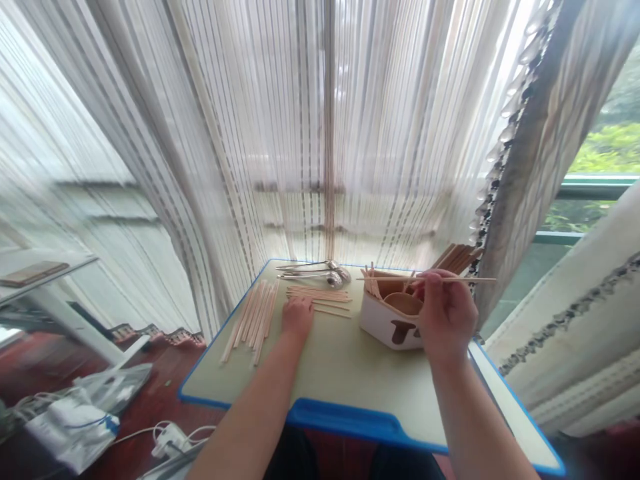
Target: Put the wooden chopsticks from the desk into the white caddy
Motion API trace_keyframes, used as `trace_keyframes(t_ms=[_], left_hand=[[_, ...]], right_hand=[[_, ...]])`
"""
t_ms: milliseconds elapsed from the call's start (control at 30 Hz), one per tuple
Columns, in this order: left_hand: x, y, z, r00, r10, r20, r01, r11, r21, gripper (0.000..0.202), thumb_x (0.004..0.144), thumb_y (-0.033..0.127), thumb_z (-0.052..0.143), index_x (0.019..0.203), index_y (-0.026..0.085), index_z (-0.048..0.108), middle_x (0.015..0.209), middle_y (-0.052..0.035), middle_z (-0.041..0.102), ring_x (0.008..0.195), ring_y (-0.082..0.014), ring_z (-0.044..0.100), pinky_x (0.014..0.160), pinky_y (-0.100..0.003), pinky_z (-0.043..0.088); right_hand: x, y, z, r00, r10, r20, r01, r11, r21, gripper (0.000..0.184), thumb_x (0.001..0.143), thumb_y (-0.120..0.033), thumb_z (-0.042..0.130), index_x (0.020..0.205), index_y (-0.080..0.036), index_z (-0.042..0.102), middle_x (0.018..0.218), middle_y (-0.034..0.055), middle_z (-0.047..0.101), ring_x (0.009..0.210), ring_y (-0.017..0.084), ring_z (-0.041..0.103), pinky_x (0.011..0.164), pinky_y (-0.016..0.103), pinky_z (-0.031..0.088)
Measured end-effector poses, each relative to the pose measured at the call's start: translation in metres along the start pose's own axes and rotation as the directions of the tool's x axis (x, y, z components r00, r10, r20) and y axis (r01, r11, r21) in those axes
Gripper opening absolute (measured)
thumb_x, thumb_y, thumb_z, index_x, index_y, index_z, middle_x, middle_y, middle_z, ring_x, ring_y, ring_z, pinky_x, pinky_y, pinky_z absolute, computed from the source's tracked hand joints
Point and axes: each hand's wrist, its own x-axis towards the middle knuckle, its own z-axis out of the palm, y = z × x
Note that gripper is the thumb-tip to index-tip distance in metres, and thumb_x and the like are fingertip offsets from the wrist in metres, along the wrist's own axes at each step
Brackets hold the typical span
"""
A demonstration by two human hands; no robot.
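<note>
My right hand (pixel 447 313) is closed on a single wooden chopstick (pixel 480 280), held level above a white box (pixel 383 323) with dark brown lettering. More chopsticks (pixel 371 280) stand in the box's left part, and a round brown wooden piece (pixel 403 303) sits in its middle. Several dark brown chopsticks (pixel 457 257) lean out at its back right. My left hand (pixel 299 315) rests on the table with fingers lying at the left ends of a row of chopsticks (pixel 320 293). Left of it lies a larger spread of pale chopsticks (pixel 253 320).
Several metal spoons or ladles (pixel 333 277) lie at the back of the blue-edged table (pixel 345 373). A striped curtain (pixel 310 133) hangs right behind it. Down to the left are white cables and adapters (pixel 170 440) and a side table (pixel 55 267).
</note>
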Motion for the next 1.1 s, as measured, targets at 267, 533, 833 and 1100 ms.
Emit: trace_keyframes(t_ms=[267, 533, 833, 1100], left_hand=[[-0.001, 0.002, -0.001, 1.0, 0.018, 0.006, -0.018, 1.0, -0.005, 0.027, 0.086, 0.024, 0.043, 0.104, 0.021, 0.064, 0.106, -0.0066, 0.064, 0.103, -0.0192, 0.052, 0.093, -0.03, 0.035], [-0.006, 0.001, -0.006, 0.999, -0.008, 0.037, 0.007, 1.0, 0.005, 0.028, 0.084, 0.021, 0.043, 0.098, 0.02, 0.067, 0.104, -0.0062, 0.064, 0.101, -0.0184, 0.053, 0.093, -0.028, 0.035], [-0.006, -0.002, -0.003, 1.0, -0.019, -0.002, 0.019, 1.0, 0.014, 0.028, 0.084, 0.022, 0.043, 0.096, 0.021, 0.068, 0.101, -0.0067, 0.064, 0.098, -0.0195, 0.054, 0.087, -0.029, 0.038], [-0.006, 0.001, -0.006, 0.999, -0.037, 0.021, 0.037, 0.999, 0.014, 0.028, 0.084, 0.023, 0.043, 0.096, 0.02, 0.067, 0.102, -0.0067, 0.064, 0.099, -0.0195, 0.053, 0.089, -0.028, 0.037]], right_hand=[[0.02, 0.018, -0.023, 0.998, 0.006, -0.06, -0.021, 0.969, -0.248, 0.029, 0.089, -0.042, 0.043, 0.085, -0.017, 0.057, 0.072, 0.0036, 0.061, 0.061, 0.014, 0.056, 0.061, 0.027, 0.044], [0.018, 0.027, -0.005, 0.908, 0.178, 0.38, -0.017, 0.92, -0.391, 0.026, 0.084, -0.04, 0.049, 0.078, -0.019, 0.064, 0.07, 0.0037, 0.066, 0.064, 0.016, 0.059, 0.061, 0.025, 0.041], [0.019, 0.028, 0.002, 0.899, 0.173, 0.403, 0.03, 0.893, -0.448, 0.02, 0.083, -0.035, 0.051, 0.081, -0.021, 0.066, 0.075, 0.003, 0.068, 0.069, 0.017, 0.061, 0.063, 0.026, 0.041], [0.036, 0.022, 0.016, 0.737, 0.237, 0.633, 0.242, 0.782, -0.574, 0.017, 0.08, -0.024, 0.053, 0.073, -0.02, 0.068, 0.071, 0.0055, 0.068, 0.068, 0.017, 0.059, 0.061, 0.026, 0.037]])
